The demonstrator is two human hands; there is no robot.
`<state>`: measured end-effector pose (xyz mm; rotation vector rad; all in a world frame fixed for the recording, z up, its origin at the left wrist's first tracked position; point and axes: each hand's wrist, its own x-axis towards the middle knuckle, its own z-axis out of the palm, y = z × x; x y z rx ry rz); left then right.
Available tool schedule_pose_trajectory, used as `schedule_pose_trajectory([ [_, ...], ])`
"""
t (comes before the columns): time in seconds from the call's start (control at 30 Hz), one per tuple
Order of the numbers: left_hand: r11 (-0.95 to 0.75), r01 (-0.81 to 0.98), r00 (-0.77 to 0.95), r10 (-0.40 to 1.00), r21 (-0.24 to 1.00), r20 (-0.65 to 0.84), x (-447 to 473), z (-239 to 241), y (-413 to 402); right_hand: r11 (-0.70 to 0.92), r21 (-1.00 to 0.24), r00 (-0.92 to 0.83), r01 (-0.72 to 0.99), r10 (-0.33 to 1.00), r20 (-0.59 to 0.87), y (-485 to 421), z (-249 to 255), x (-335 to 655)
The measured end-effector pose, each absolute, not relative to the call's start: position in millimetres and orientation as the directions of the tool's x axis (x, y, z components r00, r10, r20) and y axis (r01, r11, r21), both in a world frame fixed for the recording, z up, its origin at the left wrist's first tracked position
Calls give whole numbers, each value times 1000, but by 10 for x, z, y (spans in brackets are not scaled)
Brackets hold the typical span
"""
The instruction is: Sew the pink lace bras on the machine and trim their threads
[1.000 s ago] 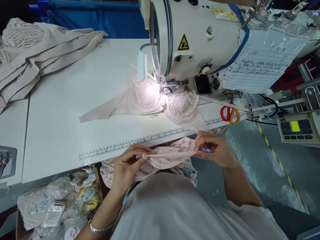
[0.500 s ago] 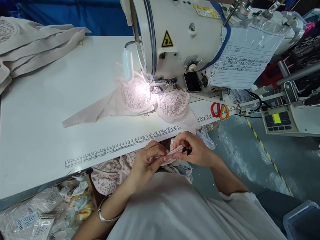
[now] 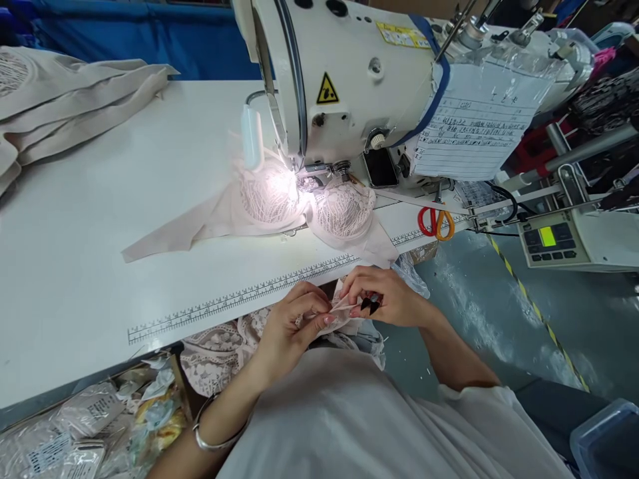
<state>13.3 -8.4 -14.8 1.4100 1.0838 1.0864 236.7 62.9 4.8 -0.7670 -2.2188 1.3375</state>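
Observation:
Just below the table's front edge, my left hand (image 3: 294,322) pinches a narrow pink strap (image 3: 343,305) of a lace bra piece (image 3: 234,342) lying in my lap. My right hand (image 3: 387,296) pinches the same strap from the right, fingers closed, with a small black thing, perhaps thread snips (image 3: 372,304), tucked in it. The hands nearly touch. A pale pink lace bra (image 3: 309,206) lies under the needle of the white sewing machine (image 3: 349,73), lit by its lamp.
Beige fabric pieces (image 3: 64,100) are heaped at the table's far left. Red and orange scissors (image 3: 435,223) lie right of the machine. A paper sheet (image 3: 474,126) hangs on it. A control box (image 3: 554,239) stands right. Bagged parts (image 3: 74,426) fill a box below left.
My hands have come together along the strap, from a wide stretch to a close pinch. The view shifted so the machine and bra sit further left.

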Motion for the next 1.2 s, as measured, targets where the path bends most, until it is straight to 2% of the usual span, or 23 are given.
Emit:
schedule_pose_trajectory([
  [0.1, -17, 8, 184, 983, 1000, 16, 141, -136, -86, 309, -928, -718, 209, 693, 69, 650, 60, 2387],
  [0.23, 105, -93, 181, 980, 990, -86, 160, -100, -108, 87, -986, -640, 139, 768, -22, 633, 67, 2388],
  [0.37, 136, -97, 168, 979, 986, -119, 172, -60, -119, -36, -996, -585, 81, 807, -77, 587, 81, 2333],
  [0.73, 145, -64, 129, 982, 987, -136, 258, 4, -69, 0, -994, -465, 110, 884, -52, 501, 101, 2247],
  [0.9, 65, 112, 124, 989, 992, -79, 350, -4, -32, 8, -988, -462, 156, 884, -66, 427, 132, 2187],
  [0.97, 90, 149, 87, 991, 985, -104, 376, -27, -30, 23, -983, -468, 181, 881, -65, 413, 147, 2178],
  [1.07, 172, 90, 51, 983, 981, -177, 387, -39, -18, 52, -984, -486, 171, 873, -39, 436, 153, 2213],
  [1.2, 259, -52, 96, 963, 965, -253, 367, -25, 20, 41, -972, -504, 231, 860, -83, 503, 146, 2301],
])
